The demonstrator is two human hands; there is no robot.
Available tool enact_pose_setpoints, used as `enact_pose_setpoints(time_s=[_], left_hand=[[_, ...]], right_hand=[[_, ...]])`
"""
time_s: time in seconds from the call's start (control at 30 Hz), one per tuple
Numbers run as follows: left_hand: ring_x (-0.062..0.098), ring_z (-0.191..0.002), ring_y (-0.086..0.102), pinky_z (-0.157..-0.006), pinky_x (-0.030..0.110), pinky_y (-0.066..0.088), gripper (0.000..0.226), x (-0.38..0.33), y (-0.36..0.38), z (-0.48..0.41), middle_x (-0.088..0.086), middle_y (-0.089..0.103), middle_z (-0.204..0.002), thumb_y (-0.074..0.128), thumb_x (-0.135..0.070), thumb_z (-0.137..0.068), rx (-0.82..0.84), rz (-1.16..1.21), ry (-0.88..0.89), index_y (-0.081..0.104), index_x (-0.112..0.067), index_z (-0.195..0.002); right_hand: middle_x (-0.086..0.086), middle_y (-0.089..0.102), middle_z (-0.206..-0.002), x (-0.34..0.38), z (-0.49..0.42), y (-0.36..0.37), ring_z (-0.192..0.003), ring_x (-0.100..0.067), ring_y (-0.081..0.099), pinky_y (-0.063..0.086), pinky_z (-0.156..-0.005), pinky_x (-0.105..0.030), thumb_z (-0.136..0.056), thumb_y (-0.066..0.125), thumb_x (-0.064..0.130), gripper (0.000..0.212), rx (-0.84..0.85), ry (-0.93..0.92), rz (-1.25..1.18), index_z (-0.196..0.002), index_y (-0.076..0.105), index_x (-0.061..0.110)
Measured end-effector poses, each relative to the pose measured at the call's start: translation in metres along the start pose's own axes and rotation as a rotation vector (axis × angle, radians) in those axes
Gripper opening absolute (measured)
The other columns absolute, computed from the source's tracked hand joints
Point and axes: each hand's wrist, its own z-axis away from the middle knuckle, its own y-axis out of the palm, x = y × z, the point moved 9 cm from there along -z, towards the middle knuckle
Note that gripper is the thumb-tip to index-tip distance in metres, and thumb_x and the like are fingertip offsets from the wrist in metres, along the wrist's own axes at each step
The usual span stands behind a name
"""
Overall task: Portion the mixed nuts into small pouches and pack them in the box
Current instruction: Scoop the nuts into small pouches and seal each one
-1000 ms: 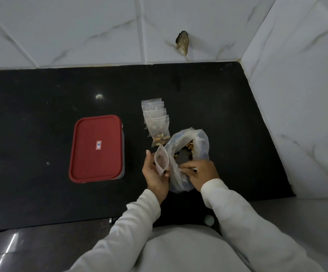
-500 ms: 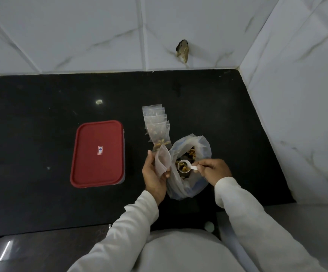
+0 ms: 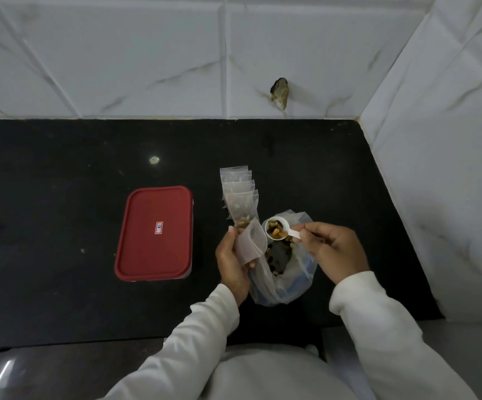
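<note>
1. One box [image 3: 153,233] lies on the left part of the black countertop [image 3: 46,226]. Its red lid is on, with one small white sticker [image 3: 159,228] at the middle.
2. One pale speck [image 3: 154,159] sits on the counter behind the box, well apart from it.
3. A row of filled pouches [image 3: 238,194] lies right of the box, overlapping like shingles toward the back wall. Five top edges can be counted, though the overlap leaves the number unsure.
4. The left hand [image 3: 231,261] is at the near end of that row and hides part of it. Its fingers and thumb are curled round one empty pouch [image 3: 250,245], whose open mouth faces right.
5. One white scoop [image 3: 286,228], its bowl heaped with mixed nuts [image 3: 274,231], hangs just beside the pouch's mouth. Whether they touch cannot be told.
6. One large clear bag [image 3: 286,284] stands open on the counter between the two hands, with more nuts inside. The pouch and scoop cover part of its opening.
7. The right hand [image 3: 335,252] pinches the scoop's handle between thumb and fingertips, the other fingers curled in.
8. White tiled walls close the back and right sides. One dark chipped hole [image 3: 280,92] marks the back wall [image 3: 118,53].
</note>
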Motion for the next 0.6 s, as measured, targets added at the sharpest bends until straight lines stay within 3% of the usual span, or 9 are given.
enact_pose_setpoints(time_s=[0.17,0.2,0.3,0.37,0.43,0.5,0.57,0.6], left_hand=[[0.032,-0.094,0.067,-0.081,0.042,0.052,0.057,-0.007,0.002,0.002,0.023,0.071,-0.112,0.047,-0.052,-0.098,-0.021,0.004,0.037,0.070,-0.004,-0.117],[0.034,-0.093,0.066,-0.076,0.041,0.051,0.060,-0.010,0.003,0.003,0.026,0.069,-0.112,0.048,-0.053,-0.098,-0.029,0.001,0.052,0.068,0.000,-0.118],[0.031,-0.081,0.064,-0.061,0.033,0.047,0.060,-0.019,0.007,0.007,0.026,0.070,-0.104,0.043,-0.048,-0.103,-0.039,-0.052,0.110,0.064,0.007,-0.118],[0.034,-0.091,0.066,-0.070,0.037,0.050,0.058,-0.021,0.010,0.008,0.027,0.070,-0.111,0.042,-0.048,-0.104,-0.021,-0.054,0.115,0.065,0.003,-0.118],[0.034,-0.098,0.069,-0.076,0.040,0.054,0.057,-0.024,0.012,0.010,0.026,0.070,-0.113,0.042,-0.049,-0.104,0.000,-0.038,0.103,0.067,0.000,-0.118],[0.036,-0.105,0.070,-0.083,0.044,0.057,0.056,-0.026,0.015,0.010,0.024,0.071,-0.114,0.043,-0.050,-0.103,0.035,-0.018,0.102,0.068,-0.001,-0.118],[0.036,-0.102,0.070,-0.084,0.046,0.057,0.055,-0.029,0.019,0.012,0.023,0.072,-0.112,0.044,-0.050,-0.103,0.069,-0.018,0.107,0.068,-0.002,-0.116],[0.034,-0.095,0.071,-0.077,0.042,0.057,0.055,-0.030,0.022,0.013,0.022,0.072,-0.106,0.044,-0.050,-0.103,0.087,-0.019,0.107,0.068,-0.002,-0.114]], right_hand=[[0.017,0.070,-0.096,0.016,0.000,0.017,-0.093,0.001,0.063,0.047,-0.079,-0.012,-0.093,0.062,0.017,0.018,0.009,-0.151,0.242,-0.102,0.073,0.026],[0.015,0.070,-0.096,0.020,0.001,0.021,-0.092,0.001,0.063,0.049,-0.080,-0.013,-0.092,0.062,0.018,0.017,0.002,-0.202,0.286,-0.103,0.073,0.025],[0.007,0.071,-0.100,0.028,0.003,0.037,-0.093,-0.004,0.065,0.054,-0.086,-0.025,-0.092,0.063,0.017,0.018,-0.013,-0.398,0.475,-0.107,0.073,0.020],[-0.004,0.069,-0.109,0.026,0.003,0.050,-0.100,-0.015,0.064,0.053,-0.092,-0.035,-0.092,0.063,0.012,0.024,0.044,-0.393,0.608,-0.114,0.070,0.014],[-0.013,0.071,-0.095,0.044,0.011,0.053,-0.087,-0.027,0.068,0.057,-0.080,-0.042,-0.083,0.068,0.000,0.021,-0.024,-0.558,0.637,-0.103,0.074,0.006],[-0.011,0.071,-0.075,0.064,0.029,0.049,-0.067,-0.027,0.069,0.060,-0.065,-0.039,-0.077,0.067,0.012,0.013,-0.159,-0.794,0.651,-0.082,0.076,0.005],[-0.008,0.073,-0.077,0.065,0.036,0.048,-0.070,-0.025,0.070,0.060,-0.067,-0.038,-0.076,0.064,0.031,0.028,-0.180,-0.874,0.701,-0.082,0.076,0.007],[-0.007,0.074,-0.082,0.064,0.035,0.049,-0.075,-0.024,0.070,0.060,-0.070,-0.038,-0.073,0.068,0.033,0.030,-0.169,-0.881,0.717,-0.086,0.076,0.008]])
